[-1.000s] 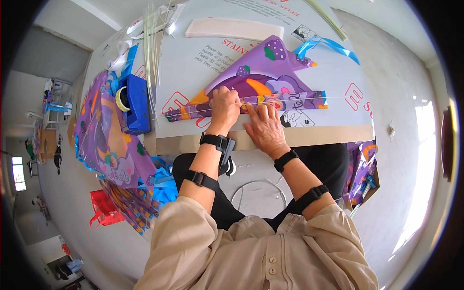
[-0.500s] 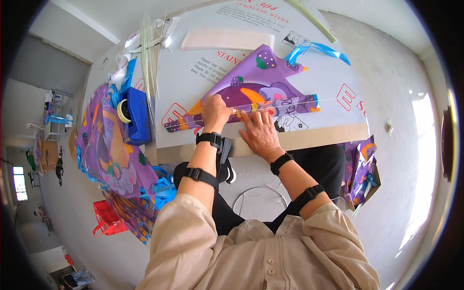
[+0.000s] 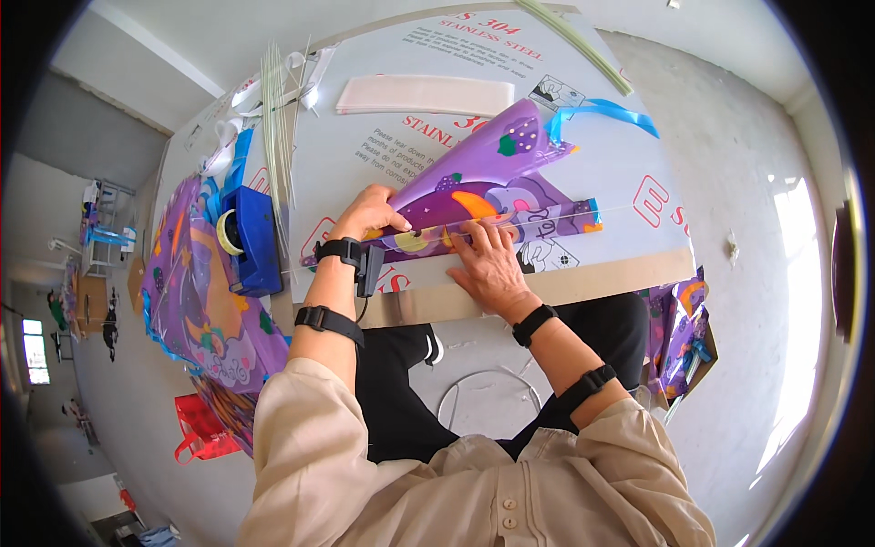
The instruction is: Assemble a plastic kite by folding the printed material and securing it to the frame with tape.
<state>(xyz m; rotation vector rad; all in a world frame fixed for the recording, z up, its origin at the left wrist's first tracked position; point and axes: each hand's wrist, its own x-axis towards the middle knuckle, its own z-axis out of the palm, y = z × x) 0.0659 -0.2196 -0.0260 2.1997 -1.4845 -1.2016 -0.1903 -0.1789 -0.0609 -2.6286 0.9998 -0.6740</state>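
A purple cartoon-printed kite [image 3: 474, 196] of thin sheet lies on the table before me, its upper part bulging up in a fold. Along its near edge runs a thin pale rod [image 3: 547, 219]. My left hand [image 3: 366, 211] is closed at the kite's left end, thumb on top of the sheet; its other fingertips are hidden. Fingers bent, my right hand [image 3: 497, 269] presses the near edge down around its middle, with the thumb by the table's front edge. A blue ribbon [image 3: 606, 108] trails from the kite's far right corner.
Left of the kite stand a blue tape dispenser [image 3: 255, 246] and a bundle of thin rods [image 3: 276, 128]. More purple printed sheets [image 3: 196, 292] hang over the table's left side. Pale strips [image 3: 424, 95] lie farther back. A box [image 3: 700, 351] with purple pieces sits at lower right.
My left hand has moved left along the near edge and turned, and the kite's left part has risen into a fold. My right hand has stayed nearly in place.
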